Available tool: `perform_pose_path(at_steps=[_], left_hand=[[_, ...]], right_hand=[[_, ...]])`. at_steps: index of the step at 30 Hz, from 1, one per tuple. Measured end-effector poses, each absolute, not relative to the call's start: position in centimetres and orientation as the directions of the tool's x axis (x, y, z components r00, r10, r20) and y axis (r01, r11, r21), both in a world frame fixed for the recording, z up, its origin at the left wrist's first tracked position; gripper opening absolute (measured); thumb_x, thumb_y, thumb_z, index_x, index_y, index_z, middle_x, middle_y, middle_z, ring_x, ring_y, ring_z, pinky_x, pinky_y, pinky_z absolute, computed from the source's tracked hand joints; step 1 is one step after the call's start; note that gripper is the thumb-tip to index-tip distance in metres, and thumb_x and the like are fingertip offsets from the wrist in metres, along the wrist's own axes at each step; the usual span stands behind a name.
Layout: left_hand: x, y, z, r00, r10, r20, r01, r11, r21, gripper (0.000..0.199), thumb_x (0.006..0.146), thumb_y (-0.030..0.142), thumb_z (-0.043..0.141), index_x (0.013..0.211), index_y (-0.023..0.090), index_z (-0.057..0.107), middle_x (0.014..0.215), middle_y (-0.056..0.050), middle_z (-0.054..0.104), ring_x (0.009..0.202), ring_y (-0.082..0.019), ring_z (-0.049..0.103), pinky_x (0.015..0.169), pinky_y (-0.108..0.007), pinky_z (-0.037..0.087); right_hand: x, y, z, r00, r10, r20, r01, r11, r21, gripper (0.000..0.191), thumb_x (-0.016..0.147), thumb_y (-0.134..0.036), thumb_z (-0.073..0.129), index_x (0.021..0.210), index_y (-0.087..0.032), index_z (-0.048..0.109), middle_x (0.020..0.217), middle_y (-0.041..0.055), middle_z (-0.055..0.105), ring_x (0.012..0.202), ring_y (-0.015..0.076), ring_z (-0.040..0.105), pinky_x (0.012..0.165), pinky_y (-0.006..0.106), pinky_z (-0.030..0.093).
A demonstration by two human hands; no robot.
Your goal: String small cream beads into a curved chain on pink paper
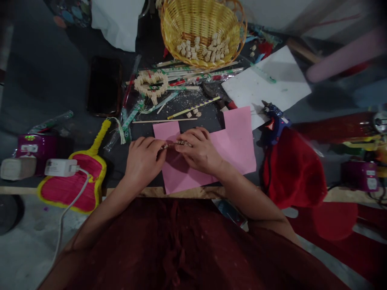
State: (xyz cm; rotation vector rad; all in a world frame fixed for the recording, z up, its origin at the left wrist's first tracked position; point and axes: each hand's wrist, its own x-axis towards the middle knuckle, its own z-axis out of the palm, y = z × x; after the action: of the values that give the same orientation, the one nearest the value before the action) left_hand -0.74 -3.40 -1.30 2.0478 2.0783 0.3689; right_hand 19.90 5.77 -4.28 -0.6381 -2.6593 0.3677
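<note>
My left hand [145,158] and my right hand [199,150] are close together above a cut sheet of pink paper [238,147]. Each pinches one side of a small brown-and-white speckled piece [184,143], narrow and seen edge-on. Its exact kind I cannot make out, and the fingers cover much of it. Just beyond the hands lie a thin wooden stick [165,121], a striped pencil [193,108] and a few small wooden bits [194,113]. A heart-shaped wooden frame [165,82] rests farther back among wrapped chopsticks.
A yellow wicker basket [199,24] with small wooden pieces stands at the back. To the right are white paper [272,82], a blue glue gun [276,123] and red cloth [293,169]. A phone [104,86], a pink-and-yellow fan [71,183] and a corded charger [62,167] are leftward.
</note>
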Motion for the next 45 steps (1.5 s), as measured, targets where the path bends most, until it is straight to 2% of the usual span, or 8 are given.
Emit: perform_pose_path(at_steps=[8,23,27,30,33,36,41,45], left_hand=[[-1.1,-3.7,-1.8,-0.019,0.998,0.057,0.932,-0.003,0.363,0.022,0.100,0.023,0.060,0.111,0.024,0.079,0.108,-0.006,0.078,0.100,-0.032,0.067,0.084,-0.046,0.048],[-1.3,-3.7,-2.4,0.021,0.988,0.154,0.928,-0.076,0.365,0.024,0.102,0.023,0.060,0.115,0.027,0.079,0.106,-0.004,0.079,0.097,-0.029,0.068,0.081,-0.044,0.048],[-1.3,-3.8,-2.5,0.023,0.986,0.166,0.928,-0.083,0.363,0.023,0.102,0.024,0.060,0.114,0.026,0.080,0.104,-0.005,0.079,0.095,-0.029,0.068,0.081,-0.044,0.048],[-1.4,-3.8,-2.5,0.034,0.985,0.170,0.923,-0.097,0.372,0.024,0.100,0.023,0.061,0.116,0.025,0.079,0.106,-0.006,0.079,0.096,-0.030,0.068,0.081,-0.044,0.050],[-1.5,-3.9,-2.4,0.043,0.985,0.164,0.912,-0.106,0.396,0.024,0.098,0.021,0.063,0.118,0.020,0.077,0.109,-0.008,0.079,0.097,-0.030,0.069,0.085,-0.045,0.052],[-1.7,-4.0,-2.2,0.060,0.983,0.176,0.905,-0.128,0.406,0.025,0.097,0.021,0.065,0.120,0.015,0.074,0.110,-0.011,0.079,0.100,-0.030,0.071,0.091,-0.045,0.054],[-2.0,-4.3,-2.3,0.066,0.975,0.210,0.913,-0.144,0.380,0.020,0.099,0.022,0.064,0.114,0.017,0.074,0.106,-0.010,0.079,0.098,-0.028,0.072,0.093,-0.044,0.055],[-2.1,-4.4,-2.5,0.066,0.977,0.201,0.918,-0.139,0.370,0.018,0.101,0.024,0.061,0.112,0.018,0.074,0.104,-0.009,0.078,0.097,-0.028,0.071,0.091,-0.044,0.055]], right_hand=[[19.9,5.9,-4.5,-0.810,0.462,0.362,0.352,0.875,-0.331,0.025,0.102,-0.018,0.059,0.119,-0.031,0.072,0.123,0.0033,0.073,0.118,0.0235,0.056,0.106,0.046,0.036],[19.9,5.8,-4.4,-0.814,0.488,0.315,0.376,0.856,-0.355,0.026,0.102,-0.019,0.059,0.119,-0.033,0.073,0.124,0.0020,0.073,0.119,0.0230,0.056,0.108,0.047,0.036],[19.9,5.8,-4.4,-0.817,0.496,0.294,0.384,0.848,-0.365,0.024,0.102,-0.021,0.060,0.119,-0.033,0.073,0.125,0.0016,0.072,0.120,0.0230,0.056,0.108,0.047,0.036],[19.9,5.8,-4.4,-0.813,0.476,0.337,0.368,0.866,-0.338,0.023,0.102,-0.020,0.060,0.118,-0.032,0.072,0.124,0.0025,0.073,0.119,0.0229,0.056,0.107,0.047,0.037],[19.9,5.8,-4.3,-0.810,0.456,0.369,0.353,0.881,-0.314,0.024,0.101,-0.019,0.060,0.119,-0.030,0.073,0.122,0.0033,0.074,0.118,0.0232,0.056,0.107,0.047,0.037],[19.9,5.8,-4.3,-0.819,0.462,0.340,0.359,0.875,-0.323,0.026,0.102,-0.019,0.059,0.120,-0.031,0.073,0.123,0.0033,0.073,0.119,0.0236,0.056,0.108,0.047,0.037],[19.9,5.8,-4.3,-0.829,0.480,0.288,0.374,0.858,-0.353,0.027,0.102,-0.021,0.060,0.121,-0.032,0.074,0.124,0.0045,0.073,0.120,0.0243,0.056,0.109,0.048,0.037],[19.9,5.9,-4.3,-0.824,0.473,0.313,0.364,0.864,-0.348,0.024,0.103,-0.023,0.059,0.121,-0.031,0.074,0.126,0.0051,0.073,0.120,0.0242,0.056,0.108,0.047,0.038]])
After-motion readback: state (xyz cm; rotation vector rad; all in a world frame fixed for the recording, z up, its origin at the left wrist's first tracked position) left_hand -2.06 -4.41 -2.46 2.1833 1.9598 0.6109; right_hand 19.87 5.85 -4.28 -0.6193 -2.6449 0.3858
